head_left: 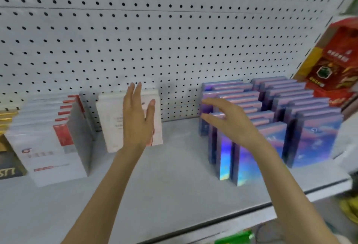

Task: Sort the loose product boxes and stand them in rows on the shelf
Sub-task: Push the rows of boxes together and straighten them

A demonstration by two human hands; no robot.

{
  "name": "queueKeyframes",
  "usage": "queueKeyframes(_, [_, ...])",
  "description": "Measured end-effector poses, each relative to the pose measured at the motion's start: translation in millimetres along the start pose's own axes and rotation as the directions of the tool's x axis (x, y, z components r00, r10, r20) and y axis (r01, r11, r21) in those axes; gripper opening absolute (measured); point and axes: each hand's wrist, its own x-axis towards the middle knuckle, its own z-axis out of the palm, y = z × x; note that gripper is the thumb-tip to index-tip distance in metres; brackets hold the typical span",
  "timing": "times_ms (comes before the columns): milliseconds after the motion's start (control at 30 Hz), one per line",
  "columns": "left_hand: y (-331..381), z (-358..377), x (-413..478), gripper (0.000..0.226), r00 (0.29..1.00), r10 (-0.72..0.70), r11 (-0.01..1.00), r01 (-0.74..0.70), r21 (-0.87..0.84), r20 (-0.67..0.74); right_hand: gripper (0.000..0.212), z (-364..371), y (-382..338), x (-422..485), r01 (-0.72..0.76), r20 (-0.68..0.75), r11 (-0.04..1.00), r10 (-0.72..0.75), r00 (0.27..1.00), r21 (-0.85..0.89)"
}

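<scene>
Head view: both bare forearms reach forward and up from the bottom edge over the grey shelf (174, 168), which is backed by a white pegboard (174, 30).

The left hand (138, 117) is raised almost upright with its back to the camera. Its fingers are straight and close together, pointing up, and the thumb is spread out to the right. It holds nothing. It sits in front of a white box (114, 121) that stands leaning back against the pegboard; whether the palm touches the box cannot be told.

The right hand (230, 119) reaches to the left over the tops of the purple iridescent boxes (313, 139), palm down. Its fingers are spread and lightly bent, with the fingertips (203, 116) at the left edge of the nearest row. It grips nothing, and contact with the box tops is unclear because of blur.

The purple boxes stand upright in several rows running back to the pegboard on the right half of the shelf. On the left half, a row of white-and-red boxes (56, 141) stands upright, front to back. Just beside them at the far left edge is a black box (9, 168). A tall red box (333, 65) leans at the far right, behind the purple rows.
</scene>
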Motion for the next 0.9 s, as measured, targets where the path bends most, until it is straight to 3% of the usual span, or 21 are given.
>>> queueKeyframes(100, [36, 36, -19, 0.052, 0.995, -0.056, 0.987, 0.067, -0.144, 0.079, 0.049, -43, 46, -14, 0.073, 0.003, 0.978, -0.074, 0.997, -0.194])
queueKeyframes(200, [67, 77, -55, 0.054, 0.977, -0.134, 0.935, 0.181, -0.306, 0.168, 0.068, -77, 97, -24, 0.044, 0.053, 0.976, -0.034, 0.998, -0.211])
queueKeyframes(333, [98, 122, -97, 0.071, 0.898, -0.347, 0.809, 0.433, -0.398, 0.272, 0.093, -93, 142, -34, -0.084, -0.01, 0.991, 0.085, 0.996, 0.108])
queueKeyframes(433, [115, 135, -113, 0.055, 0.885, -0.369, 0.77, 0.461, -0.441, 0.283, 0.098, -74, 162, -42, -0.18, -0.063, 0.92, 0.214, 0.975, 0.347])
queueKeyframes(500, [124, 138, -118, 0.05, 0.89, -0.362, 0.757, 0.455, -0.47, 0.277, 0.096, -60, 167, -47, -0.166, -0.13, 0.881, 0.246, 0.961, 0.442])
queueKeyframes(733, [121, 140, -125, 0.076, 0.872, -0.399, 0.723, 0.49, -0.488, 0.284, 0.088, -33, 155, -49, -0.126, -0.073, 0.824, 0.198, 0.978, 0.553])
queueKeyframes(900, [119, 144, -121, 0.062, 0.876, -0.385, 0.715, 0.482, -0.506, 0.29, 0.081, -31, 159, -52, -0.123, -0.039, 0.799, 0.181, 0.983, 0.589])
